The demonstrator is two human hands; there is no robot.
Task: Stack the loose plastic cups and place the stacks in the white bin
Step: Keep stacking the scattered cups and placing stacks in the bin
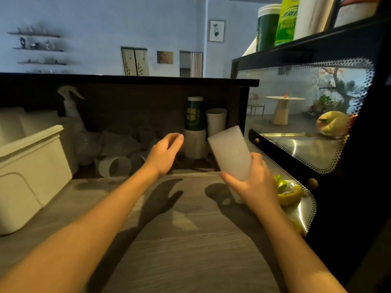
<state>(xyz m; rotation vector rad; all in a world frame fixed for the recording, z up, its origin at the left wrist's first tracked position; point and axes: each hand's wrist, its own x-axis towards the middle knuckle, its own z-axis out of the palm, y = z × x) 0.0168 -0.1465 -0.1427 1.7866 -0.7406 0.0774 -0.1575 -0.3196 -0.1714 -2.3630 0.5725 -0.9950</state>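
The right hand (252, 185) grips a frosted, translucent plastic cup (231, 152) around its narrower end, above the right part of the wood-grain tabletop (179, 240). The cup's long axis tilts up and to the left, its wider end uppermost. The left hand (164, 153) hangs loose with fingers slack and nothing in it, over the tabletop's far edge. Just beyond it, loose cups (115, 166) of the same cloudy plastic lie jumbled, one on its side with its mouth facing the camera. The white bin (27, 176), smooth and rectangular with a lipped rim, stands at the left edge.
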